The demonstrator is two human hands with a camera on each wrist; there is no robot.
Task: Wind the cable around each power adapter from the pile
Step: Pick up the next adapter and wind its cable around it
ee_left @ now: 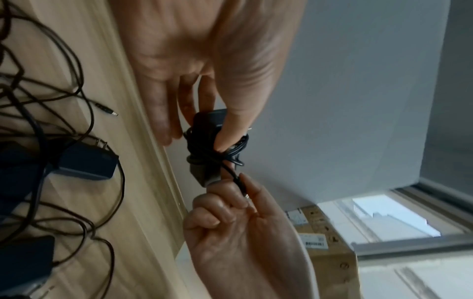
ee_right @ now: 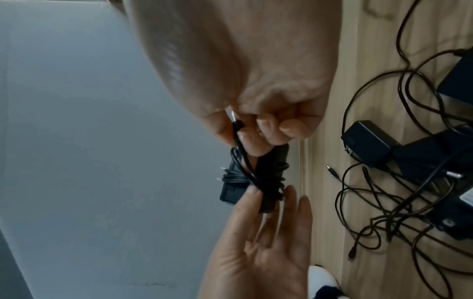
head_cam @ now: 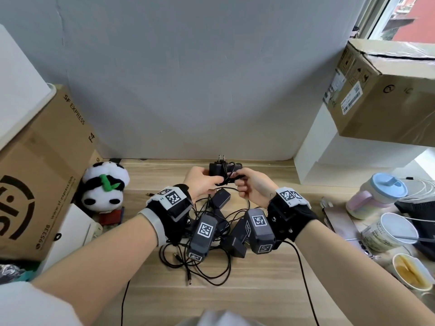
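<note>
Both forearms reach in from the near tabletop (head_cam: 259,302) edge, wrist cams strapped on. Just beyond the wrists sits the pile (head_cam: 211,231) of black adapters w/ loose cables tangled over the wood, barrel plugs poking out toward the near edge. Above the pile, close to the back wall, both hands hold one power adapter (head_cam: 217,170) in the air, prongs up, its cable (ee_left: 217,153) already looped several times around the body. Left hand (head_cam: 200,182) grips the adapter: thumb pressed on the wraps, fingers (ee_right: 291,204) fairly straight behind it. Right hand (head_cam: 253,187) is curled, thumb and forefinger pinching the cable's plug end (metal tip just visible in the right wrist view), other fingers tucked in.

Room is tight at the sides. Left: an SF Express box (head_cam: 42,175) and a plush panda (head_cam: 103,187) near the tabletop's back-left corner. Right: a white shelf (head_cam: 329,156) w/ a cardboard box (head_cam: 381,90) on top, then a pink-and-blue cup (head_cam: 374,196), a paper cup (head_cam: 390,231) and a bowl (head_cam: 409,269) crowding the right edge. Wood nearest the person is bare apart from two trailing wires.
</note>
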